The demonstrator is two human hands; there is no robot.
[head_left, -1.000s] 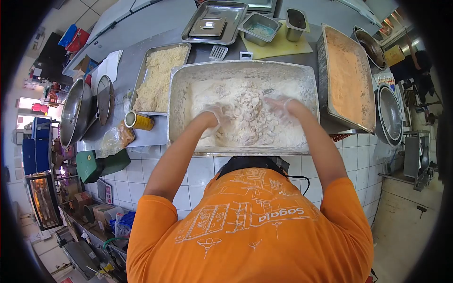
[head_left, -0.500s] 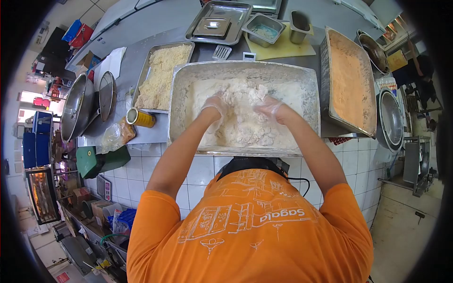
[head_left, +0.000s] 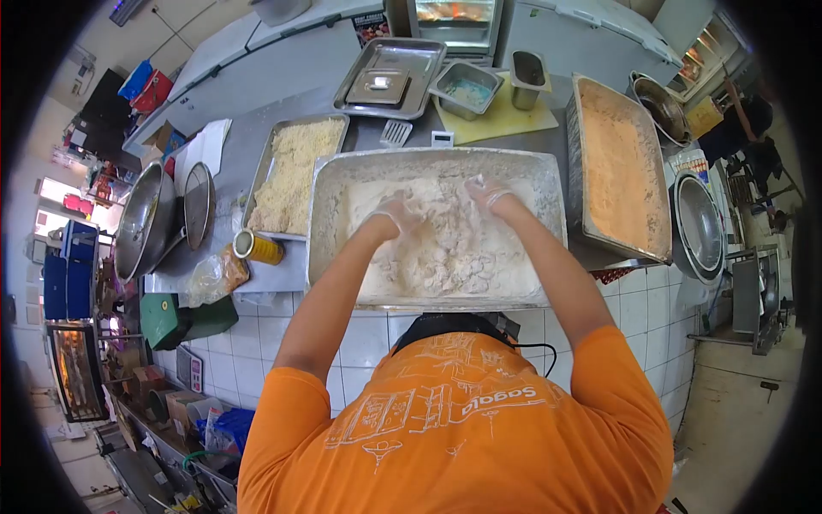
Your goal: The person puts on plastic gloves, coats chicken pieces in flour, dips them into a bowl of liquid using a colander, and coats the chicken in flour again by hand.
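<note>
the left hand (head_left: 396,212) and the right hand (head_left: 486,195), each covered by a clear glove, are held in the white flour (head_left: 505,257) of a deep metal pan (head_left: 437,155); the floured pieces (head_left: 454,272) are heaped in its middle, between the hands and nearer the body; the right hand's fingers are seen loosely spread, while the left hand's are sunk and whitened – whether anything is pinched there cannot be told; the pan is set at the table's near edge, squarely before the body, presumably so that both arms can reach in evenly; a tray of pale crumbs (head_left: 295,176) is placed beside it on the left and a pan of orange powder (head_left: 623,171) on the right, probably to be kept within reach; two metal containers are stood on a yellow board (head_left: 479,128) behind, perhaps to be kept out of the way; what the pieces are cannot be made out under their coating; the contents of the darker container (head_left: 528,73) are lost in shadow, and the scene's edges are cut off by the round black border
</note>
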